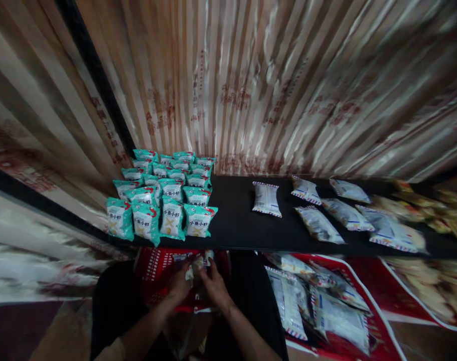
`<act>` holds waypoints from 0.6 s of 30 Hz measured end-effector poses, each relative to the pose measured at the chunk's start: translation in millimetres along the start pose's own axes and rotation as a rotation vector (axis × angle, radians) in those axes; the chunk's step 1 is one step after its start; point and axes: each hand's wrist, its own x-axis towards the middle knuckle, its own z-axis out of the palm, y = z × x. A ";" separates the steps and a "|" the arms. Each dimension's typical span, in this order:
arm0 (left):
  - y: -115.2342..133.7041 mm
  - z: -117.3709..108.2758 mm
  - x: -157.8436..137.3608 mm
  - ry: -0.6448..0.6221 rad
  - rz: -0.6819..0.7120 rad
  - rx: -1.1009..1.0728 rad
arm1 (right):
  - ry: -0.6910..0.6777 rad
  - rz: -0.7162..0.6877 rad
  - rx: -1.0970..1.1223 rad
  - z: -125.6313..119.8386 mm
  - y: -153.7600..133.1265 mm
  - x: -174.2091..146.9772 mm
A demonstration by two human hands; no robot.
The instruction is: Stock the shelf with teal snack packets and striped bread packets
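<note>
Both hands are low over a red plastic basket (pixel 153 265) between the knees, under the front edge of the black shelf (pixel 232 220). My left hand (pixel 181 282) has its fingers curled against a small pale item. My right hand (pixel 215 287) faces it from the other side, fingers bent around pale, crinkled pieces. Dim light and blur hide what these are. Above the basket, several teal-and-white snack bags (pixel 171 215) stand in close rows at the shelf's left end.
Several white snack bags with striped edges (pixel 266 198) lie spread along the shelf. Gold-toned packets (pixel 412 205) are farther right. A red container (pixel 378 306) below holds more striped bags. Pale printed sheeting (pixel 243 90) hangs behind, beside a dark post (pixel 100 75).
</note>
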 end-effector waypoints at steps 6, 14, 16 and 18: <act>15.6 -26.8 -44.6 0.144 0.142 0.118 | -0.080 0.107 0.603 2.0 -4.3 -11.7; 35.8 -51.5 -80.3 0.251 0.391 0.334 | -0.107 -0.020 0.833 -9.4 -26.1 -43.9; 39.1 -54.3 -86.5 0.330 0.494 0.310 | -0.115 -0.050 0.844 -20.9 -32.0 -55.0; 44.7 -56.5 -92.6 0.390 0.572 0.267 | -0.115 -0.083 0.850 -33.8 -38.3 -65.4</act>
